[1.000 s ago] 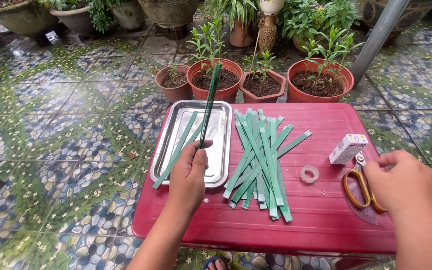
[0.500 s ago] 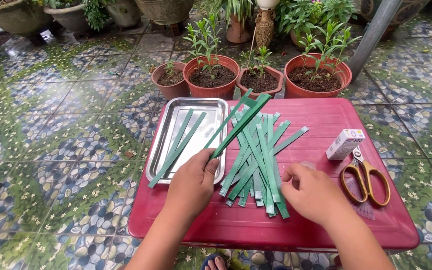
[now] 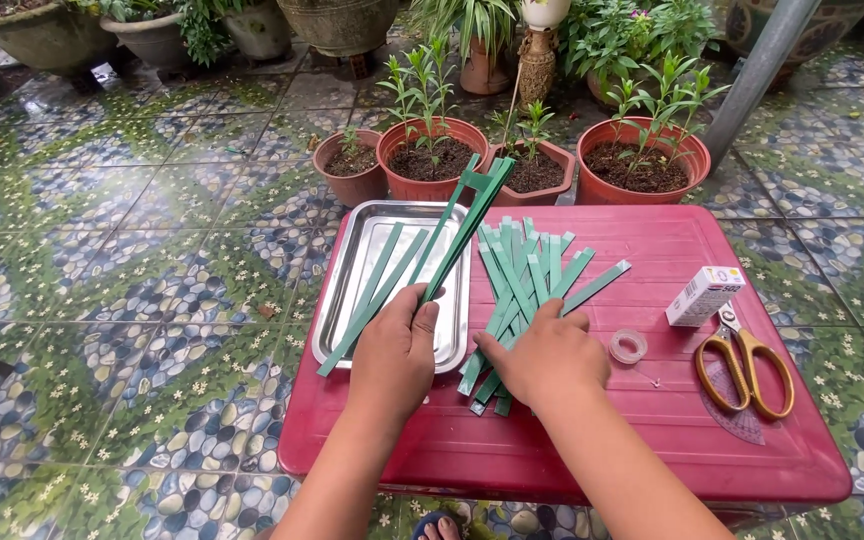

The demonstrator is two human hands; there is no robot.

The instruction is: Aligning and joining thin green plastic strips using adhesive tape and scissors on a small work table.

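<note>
Holding: my left hand [image 3: 395, 350] pinching green strips [image 3: 464, 222]
Right hand [image 3: 542, 352]: fingers pressed together on strip pile [image 3: 522, 275], red surface [image 3: 592, 440]

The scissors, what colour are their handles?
Yellow-orange. The scissors lie on the red table; the head view shows them best.

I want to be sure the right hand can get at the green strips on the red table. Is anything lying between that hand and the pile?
Nothing visible does. The right hand already rests on the near end of the pile of green strips. The tape roll and scissors lie off to its right, and the metal tray lies to its left.
</note>
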